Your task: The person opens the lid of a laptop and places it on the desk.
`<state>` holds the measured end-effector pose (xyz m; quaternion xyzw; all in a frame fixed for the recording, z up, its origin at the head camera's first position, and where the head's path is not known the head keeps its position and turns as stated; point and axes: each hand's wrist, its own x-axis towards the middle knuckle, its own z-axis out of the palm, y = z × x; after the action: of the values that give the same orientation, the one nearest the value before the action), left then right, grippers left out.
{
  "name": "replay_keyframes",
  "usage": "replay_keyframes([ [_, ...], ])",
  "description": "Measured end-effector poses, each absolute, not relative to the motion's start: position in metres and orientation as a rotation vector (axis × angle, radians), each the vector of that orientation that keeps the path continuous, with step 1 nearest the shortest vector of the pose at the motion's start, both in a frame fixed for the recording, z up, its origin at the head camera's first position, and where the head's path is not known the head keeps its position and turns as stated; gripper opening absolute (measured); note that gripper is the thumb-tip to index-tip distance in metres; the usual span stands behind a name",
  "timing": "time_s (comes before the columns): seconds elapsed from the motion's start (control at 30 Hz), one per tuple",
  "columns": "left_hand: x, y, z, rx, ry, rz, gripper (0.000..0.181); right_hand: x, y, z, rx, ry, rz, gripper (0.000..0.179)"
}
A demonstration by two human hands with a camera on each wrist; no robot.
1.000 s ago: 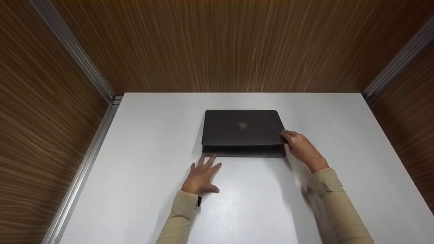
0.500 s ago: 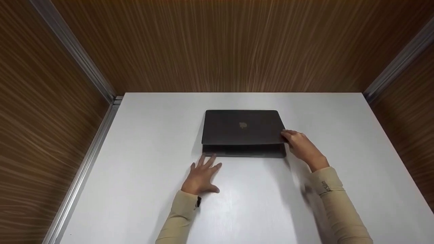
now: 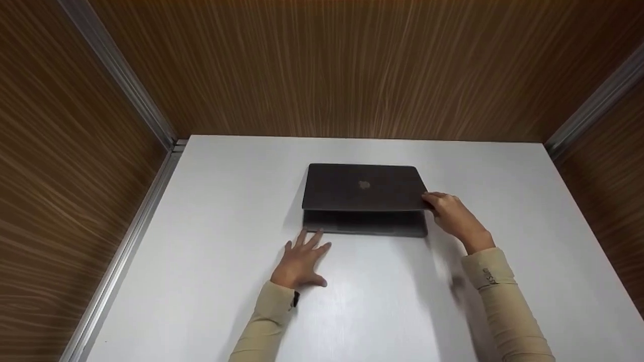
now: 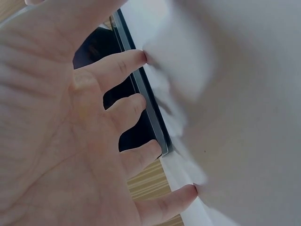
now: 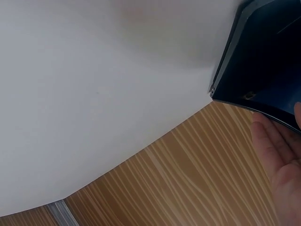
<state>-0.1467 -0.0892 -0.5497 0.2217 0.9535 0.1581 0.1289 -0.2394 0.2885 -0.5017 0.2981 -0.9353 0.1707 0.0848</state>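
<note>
A dark grey laptop [image 3: 363, 187] with a logo on its lid lies on the white table, its lid raised partway so a dark gap shows along the front. My right hand [image 3: 453, 216] pinches the lid's right edge near the front corner; in the right wrist view the fingers [image 5: 273, 146] lie along the lid's outer side. With fingers spread, my left hand [image 3: 300, 261] touches the front left edge of the laptop base [image 3: 352, 233]. The left wrist view shows its fingertips [image 4: 141, 101] at that edge, palm towards the camera.
The white table [image 3: 226, 201] reaches to a wood-grain back panel [image 3: 322, 70], with similar panels on the left and right. Metal rails [image 3: 123, 75] run along the corners. A dark band [image 3: 296, 299] shows at the left cuff.
My right hand has raised the laptop lid a little, widening the gap at the front. My left hand stays at the base's front edge. The head view has shifted slightly.
</note>
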Motion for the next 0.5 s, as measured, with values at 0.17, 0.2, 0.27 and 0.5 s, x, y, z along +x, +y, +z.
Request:
replay_keyframes([
  [0.17, -0.147, -0.088, -0.554, 0.667, 2.793, 0.455, 0.093, -0.239, 0.288, -0.499, 0.865, -2.794, 0.542, 0.030],
  [0.2, -0.147, -0.088, -0.554, 0.669, 2.794, 0.454, 0.093, -0.240, 0.288, -0.498, 0.857, -2.800, 0.552, 0.030],
  [0.27, -0.146, -0.088, -0.556, 0.671, 2.795, 0.455, 0.093, -0.240, 0.288, -0.498, 0.845, -2.814, 0.568, 0.030],
  [0.5, -0.146, -0.090, -0.563, 0.655, 2.800, 0.479, 0.094, -0.242, 0.286, -0.498, 0.859, -2.827, 0.555, 0.031],
])
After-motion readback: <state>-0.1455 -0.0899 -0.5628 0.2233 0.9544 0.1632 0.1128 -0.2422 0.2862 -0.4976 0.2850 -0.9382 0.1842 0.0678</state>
